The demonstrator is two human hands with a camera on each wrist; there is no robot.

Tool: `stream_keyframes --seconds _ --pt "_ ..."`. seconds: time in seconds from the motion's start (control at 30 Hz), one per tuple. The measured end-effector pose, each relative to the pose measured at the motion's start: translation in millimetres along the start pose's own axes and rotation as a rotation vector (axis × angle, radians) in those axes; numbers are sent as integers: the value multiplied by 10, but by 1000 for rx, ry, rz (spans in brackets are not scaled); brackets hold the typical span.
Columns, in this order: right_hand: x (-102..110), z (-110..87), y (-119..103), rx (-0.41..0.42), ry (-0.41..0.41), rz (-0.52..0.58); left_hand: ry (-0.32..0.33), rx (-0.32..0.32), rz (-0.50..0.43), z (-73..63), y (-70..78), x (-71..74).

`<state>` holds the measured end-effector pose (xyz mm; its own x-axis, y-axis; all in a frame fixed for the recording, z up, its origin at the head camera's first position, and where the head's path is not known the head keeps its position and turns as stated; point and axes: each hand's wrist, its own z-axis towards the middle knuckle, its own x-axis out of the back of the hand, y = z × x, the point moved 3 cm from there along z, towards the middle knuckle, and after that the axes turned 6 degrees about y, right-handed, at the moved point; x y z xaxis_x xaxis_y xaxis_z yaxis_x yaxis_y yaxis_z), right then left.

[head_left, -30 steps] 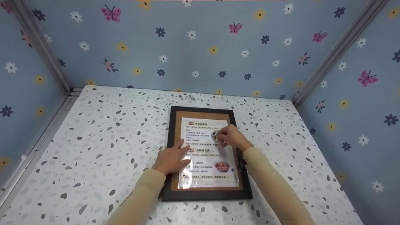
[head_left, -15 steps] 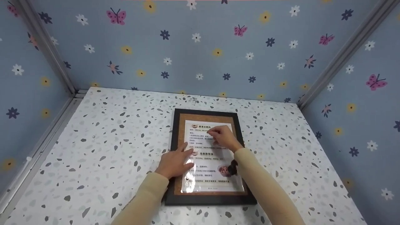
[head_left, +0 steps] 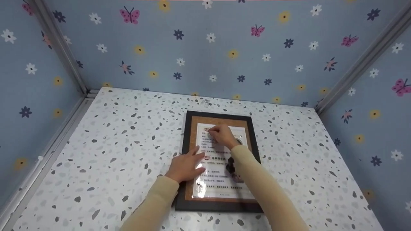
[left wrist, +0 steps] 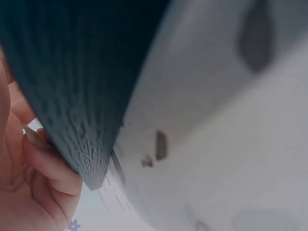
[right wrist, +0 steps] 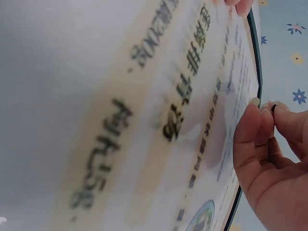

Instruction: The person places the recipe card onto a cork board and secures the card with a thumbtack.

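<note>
A printed sheet [head_left: 221,189] in a glossy clear sleeve lies on a cork board [head_left: 191,144] with a black frame [head_left: 218,206]. My left hand [head_left: 184,165] rests across the board's left side, its spread fingers touching the sheet's left edge. Over the sheet's upper left part, my right hand [head_left: 223,134] pinches a small dark thumbtack [right wrist: 274,108], mostly hidden between thumb and fingertips. One small round tack [head_left: 240,136] sits near the sheet's upper right corner. Another tack [head_left: 198,183] shows at its lower left. In the left wrist view the frame's edge [left wrist: 82,96] blocks part of the left hand.
The board lies on a white speckled tabletop [head_left: 128,154]. Blue flowered panels [head_left: 192,48] stand behind it and at both sides, joined by grey metal posts [head_left: 353,64]. Glare whitens the sheet's lower left area.
My right hand has moved left over the sheet, from its upper right to its upper left part. The left hand keeps its place on the board, while the whole head view has shifted slightly.
</note>
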<state>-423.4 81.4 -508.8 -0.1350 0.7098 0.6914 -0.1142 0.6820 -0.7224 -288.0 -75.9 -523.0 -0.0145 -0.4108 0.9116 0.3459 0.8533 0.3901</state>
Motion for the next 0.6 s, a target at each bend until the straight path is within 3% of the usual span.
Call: stream_keyframes --seconds 0.2,0.43,0.6 --pt "-102 102 -66 39 19 8 -7 19 -1 11 6 5" --pt "-153 173 -53 -74 12 41 -14 16 1 -5 27 -11" --pt "-167 222 -82 -129 -4 122 5 7 34 -17 8 1"
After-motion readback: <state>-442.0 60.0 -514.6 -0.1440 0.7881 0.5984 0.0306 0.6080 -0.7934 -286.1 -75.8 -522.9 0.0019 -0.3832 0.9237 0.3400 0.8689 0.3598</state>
